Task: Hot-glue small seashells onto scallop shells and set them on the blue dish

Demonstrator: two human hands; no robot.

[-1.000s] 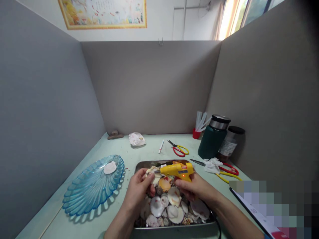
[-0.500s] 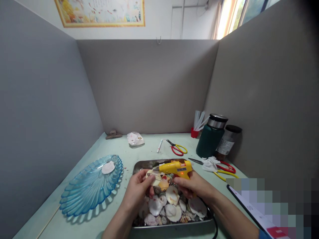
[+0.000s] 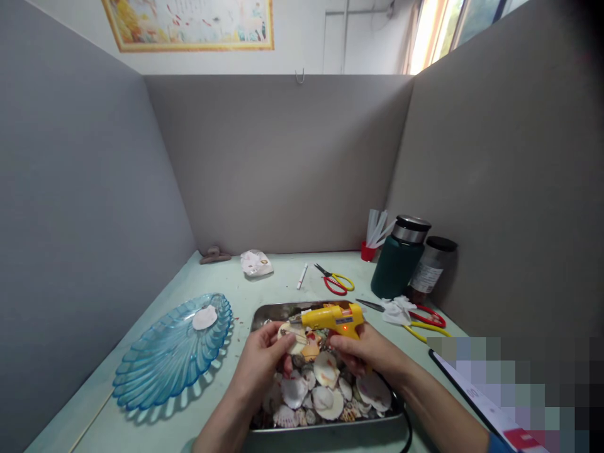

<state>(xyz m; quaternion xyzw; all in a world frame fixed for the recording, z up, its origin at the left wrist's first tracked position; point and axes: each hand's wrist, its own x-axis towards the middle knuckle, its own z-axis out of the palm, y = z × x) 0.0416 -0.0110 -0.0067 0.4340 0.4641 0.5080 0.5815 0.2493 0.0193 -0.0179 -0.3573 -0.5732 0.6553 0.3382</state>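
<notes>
My left hand [image 3: 267, 352] pinches a pale, flat seashell [image 3: 293, 338] above a metal tray [image 3: 278, 308] of seashells. Wrapped around the handle of a yellow hot glue gun [image 3: 333, 317] is my right hand [image 3: 361, 349]. The gun's nozzle points left, at the upper edge of the held shell; whether it touches I cannot tell. An orange light glows on the gun's side. White, cream and patterned seashells [image 3: 327, 402] fill the tray beneath both hands. The gun's black cord [image 3: 408, 431] runs down past the tray's right side.
On the left lies a blue shell-shaped glass dish [image 3: 165, 358] with a white piece [image 3: 204, 318] in it. Scissors [image 3: 336, 281], a green flask [image 3: 397, 261], a jar [image 3: 431, 270], a red cup of glue sticks [image 3: 369, 251] and a second pair of scissors [image 3: 427, 316] stand or lie behind and right.
Almost nothing differs. The held shell and the glue gun's tip have shifted very slightly against each other; both grips stay the same.
</notes>
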